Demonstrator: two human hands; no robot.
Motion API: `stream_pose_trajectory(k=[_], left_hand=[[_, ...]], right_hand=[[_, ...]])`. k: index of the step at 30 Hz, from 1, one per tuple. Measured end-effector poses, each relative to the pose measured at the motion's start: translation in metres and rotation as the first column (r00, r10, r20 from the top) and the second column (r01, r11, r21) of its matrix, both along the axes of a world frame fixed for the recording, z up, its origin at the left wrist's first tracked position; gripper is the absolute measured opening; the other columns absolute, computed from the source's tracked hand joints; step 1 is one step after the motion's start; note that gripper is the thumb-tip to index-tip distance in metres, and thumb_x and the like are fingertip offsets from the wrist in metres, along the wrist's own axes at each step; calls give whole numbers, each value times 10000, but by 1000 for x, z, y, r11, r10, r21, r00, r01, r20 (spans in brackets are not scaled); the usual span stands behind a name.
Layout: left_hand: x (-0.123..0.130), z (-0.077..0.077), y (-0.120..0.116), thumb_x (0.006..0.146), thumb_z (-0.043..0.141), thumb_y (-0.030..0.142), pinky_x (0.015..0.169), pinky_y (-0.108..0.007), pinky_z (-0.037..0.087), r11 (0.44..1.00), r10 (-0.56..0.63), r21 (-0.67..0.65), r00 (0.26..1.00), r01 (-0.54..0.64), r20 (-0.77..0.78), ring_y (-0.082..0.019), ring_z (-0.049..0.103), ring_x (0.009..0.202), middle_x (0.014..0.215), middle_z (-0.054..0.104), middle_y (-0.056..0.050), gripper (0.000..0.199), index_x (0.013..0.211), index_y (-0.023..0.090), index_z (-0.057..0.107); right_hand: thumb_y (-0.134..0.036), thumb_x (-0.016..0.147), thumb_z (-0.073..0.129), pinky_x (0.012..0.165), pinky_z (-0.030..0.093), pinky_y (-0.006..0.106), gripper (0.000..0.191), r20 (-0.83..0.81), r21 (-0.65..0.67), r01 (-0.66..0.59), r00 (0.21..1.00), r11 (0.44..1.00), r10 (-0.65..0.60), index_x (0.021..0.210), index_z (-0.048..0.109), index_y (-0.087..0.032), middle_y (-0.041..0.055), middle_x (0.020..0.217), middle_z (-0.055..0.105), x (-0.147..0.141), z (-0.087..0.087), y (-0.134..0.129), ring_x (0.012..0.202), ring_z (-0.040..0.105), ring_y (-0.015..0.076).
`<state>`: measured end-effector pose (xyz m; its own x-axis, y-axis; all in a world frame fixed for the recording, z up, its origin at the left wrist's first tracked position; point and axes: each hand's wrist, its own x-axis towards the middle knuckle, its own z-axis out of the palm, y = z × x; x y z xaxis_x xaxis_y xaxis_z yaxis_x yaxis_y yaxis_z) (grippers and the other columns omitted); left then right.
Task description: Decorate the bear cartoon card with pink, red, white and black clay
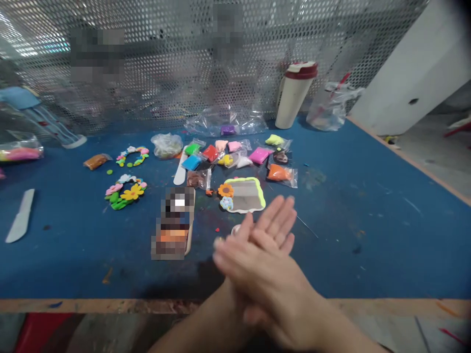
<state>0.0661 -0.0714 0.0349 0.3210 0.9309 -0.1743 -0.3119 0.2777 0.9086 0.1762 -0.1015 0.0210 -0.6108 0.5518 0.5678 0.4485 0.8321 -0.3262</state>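
My two hands lie palm against palm, crossed, above the front of the blue table (349,255). My left hand (274,225) is underneath, its fingers stretched out to the upper right. Across it lies my right hand (261,267), fingers straight and pointing left, slightly blurred. Whether anything is between the palms is hidden. Just beyond them is a small mirror (245,195) with a yellow-green and white clay rim, an orange clay flower (225,190) and a light blue clay flower (226,203). A small round white and red item (236,229) is partly covered by my left hand.
Several bags of coloured clay (211,153) lie behind the mirror. To the left are a phone (174,225), two clay flower rings (127,192) and a white plastic knife (22,215). A tumbler (294,98) and a plastic cup (327,110) stand at the back right, before perforated metal.
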Motion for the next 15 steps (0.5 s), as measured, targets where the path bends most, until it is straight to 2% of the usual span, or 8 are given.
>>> stream_pose_trajectory(k=[2, 4, 6, 8, 9, 11, 12, 15], left_hand=[[0, -1, 0, 929, 304, 498, 1065, -517, 396, 998, -27, -49, 996, 31, 87, -293, 352, 1372, 1418, 500, 19, 510, 1366, 310, 491], [-2, 0, 1, 948, 215, 505, 1087, -478, 376, 991, -51, -111, 972, 77, 228, -254, 365, 1370, 1409, 510, 34, 533, 1307, 306, 555], [-4, 4, 5, 962, 149, 490, 1097, -411, 362, 974, -28, -196, 918, 114, 396, -188, 372, 1369, 1414, 505, 53, 571, 1236, 293, 608], [-4, 7, 10, 961, 191, 495, 1094, -358, 353, 949, 28, -284, 856, 140, 516, -148, 376, 1366, 1417, 505, 49, 546, 1189, 267, 631], [-3, 8, 12, 957, 214, 504, 1088, -341, 355, 935, 57, -324, 841, 144, 539, -144, 390, 1357, 1410, 517, 32, 540, 1173, 248, 638], [-2, 8, 15, 959, 237, 501, 1068, -327, 373, 911, 99, -393, 858, 127, 505, -158, 442, 1322, 1389, 542, -19, 537, 1156, 206, 641], [-3, 7, 15, 964, 247, 485, 1048, -326, 392, 906, 125, -414, 879, 88, 460, -170, 478, 1293, 1364, 564, -51, 528, 1135, 183, 645], [-11, 4, 14, 977, 287, 403, 956, -293, 450, 918, 270, -365, 917, -153, 294, -174, 561, 1189, 1232, 643, -92, 447, 1035, 154, 654]], right_hand=[[-299, 986, 361, 1190, 164, 381, 455, 30, -19, 59, 998, 998, -58, 1382, 446, -93, 76, 1472, 433, 2, 2, 0, 1407, 305, 167], [-198, 948, 439, 1187, 179, 400, 432, 32, -33, 61, 998, 998, -60, 1368, 463, -100, 82, 1440, 480, 5, 3, -1, 1395, 332, 179], [-117, 912, 485, 1155, 287, 360, 411, -71, -98, 60, 995, 993, -67, 1322, 511, -136, 70, 1365, 571, 5, 3, -5, 1320, 458, 164], [-107, 889, 549, 1024, 456, 246, 361, -240, -259, 114, 954, 959, -178, 1235, 573, -207, 24, 1211, 690, 2, 3, -9, 1133, 626, 120], [-127, 875, 591, 931, 512, 196, 334, -315, -356, 139, 913, 924, -258, 1188, 592, -246, -8, 1121, 731, 1, 4, -10, 1024, 680, 101], [-178, 835, 667, 786, 554, 149, 321, -402, -501, 154, 830, 852, -387, 1124, 604, -305, -59, 993, 763, -1, 3, -10, 880, 719, 85], [-194, 818, 689, 762, 557, 151, 329, -419, -534, 159, 803, 831, -423, 1109, 604, -323, -71, 967, 764, -1, 3, -9, 860, 722, 88], [-218, 775, 732, 763, 547, 181, 339, -405, -545, 235, 767, 805, -498, 1068, 613, -339, -69, 963, 746, 2, -1, -6, 873, 707, 104]])
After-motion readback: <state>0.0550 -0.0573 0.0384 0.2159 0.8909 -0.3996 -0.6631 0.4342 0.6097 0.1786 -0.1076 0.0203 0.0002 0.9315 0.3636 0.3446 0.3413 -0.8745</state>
